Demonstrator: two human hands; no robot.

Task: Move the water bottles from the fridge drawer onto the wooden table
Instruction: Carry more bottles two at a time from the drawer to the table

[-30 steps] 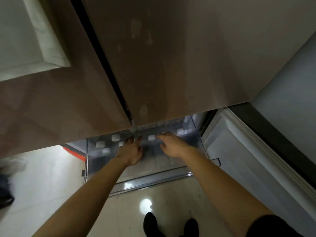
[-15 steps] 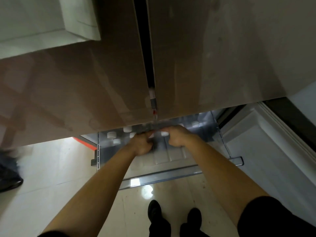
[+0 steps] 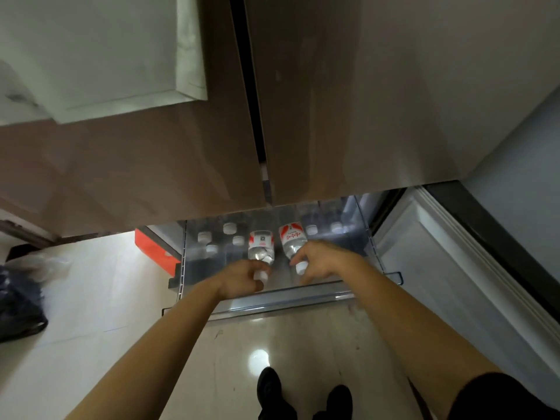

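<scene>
Left grip [image 3: 242, 278]: fingers curled tight round the neck of the left bottle [image 3: 261, 244], white cap showing at the knuckles.

Left bottle: clear plastic, red-and-white label, tilted, base pointing away from the grip toward the fridge, above the drawer [image 3: 288, 298].

Right grip [image 3: 321, 262]: thumb and fingers clamped on the neck of the right bottle [image 3: 292, 239], white cap poking out below the thumb.

Right bottle: same make, tilted likewise, just beside the left bottle, apart from it by a narrow gap. Whether either base rests on anything cannot be told.

Drawer: clear-walled, pulled out, its front rim just under both grips.

Standing bottles [image 3: 229, 228]: several upright in the drawer, white caps up; most beyond and to the left of the left grip, a few beyond the right grip.

Fridge doors [image 3: 348, 101]: two brown panels, closed, above and beyond both grips.

Orange-red box [image 3: 154, 250]: on the floor [image 3: 106, 298], left of the left grip, outside the drawer wall.

Dark bag [image 3: 18, 307]: on the floor, well to the left.

Shoes [image 3: 268, 389]: black, a pair, below and between the forearms.
</scene>
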